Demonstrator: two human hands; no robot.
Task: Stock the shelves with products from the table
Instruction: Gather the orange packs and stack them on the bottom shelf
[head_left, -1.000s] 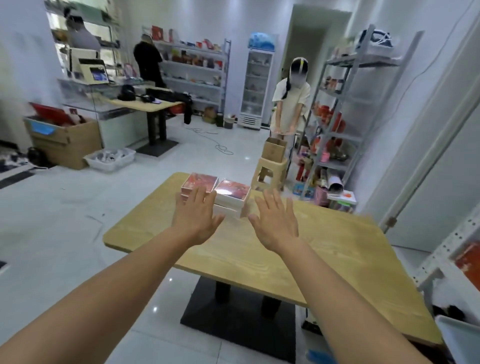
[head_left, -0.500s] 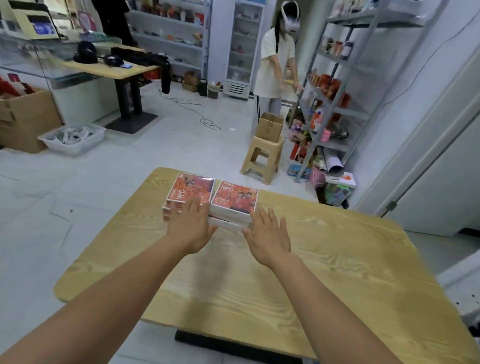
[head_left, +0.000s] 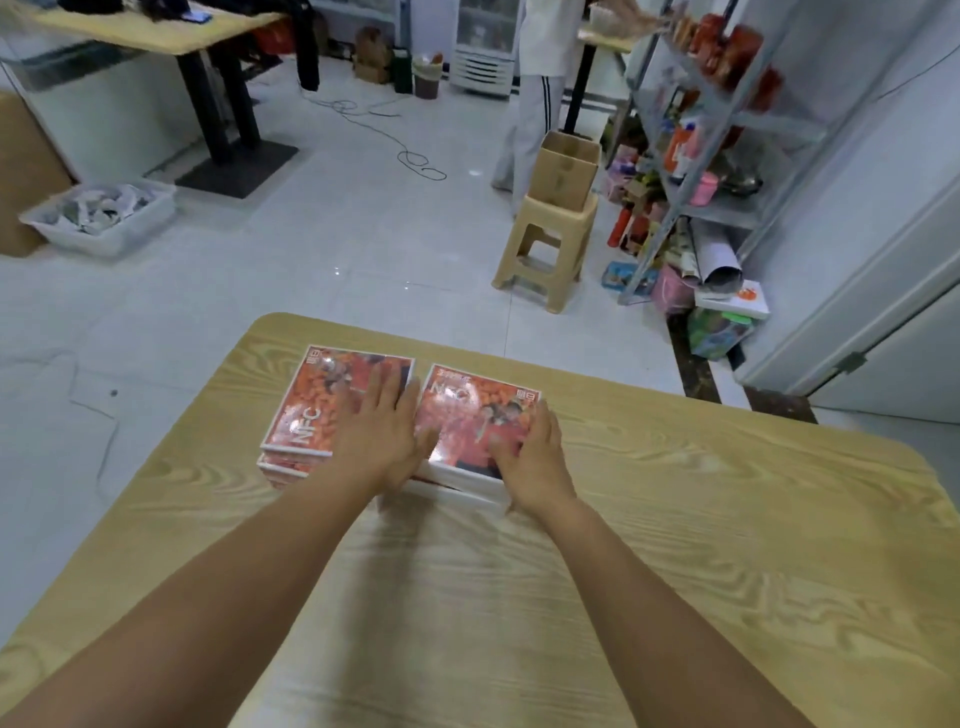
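Boxes in red print sit in two low stacks side by side at the far left part of a pale wooden table, with a narrow gap between them. The left stack shows the letters NFC on its lid; how many boxes it holds is hard to count, since only thin white edges show at its near side. The right stack carries the same print (glare from its wrapping blurs much of it), and its near edge is partly covered by both wrists.

The left hand lies flat across the gap, its fingers straight and spread on the right part of the left stack, its thumb on the lid of the right one; it grasps nothing. The right hand holds the right stack at its near right corner, thumb on the lid, fingers bent over the right edge with their tips out of sight. Both forearms run off the bottom of the view.

Beyond the table, at the far right, a metal shelf rack holds bottles and packets too small and blurred to name, and its top is cut off. Just left of it a beige stool bears an open cardboard box. A person in white stands behind it, cut off above the waist. At the far left, a white bin sits on the floor near a second table.
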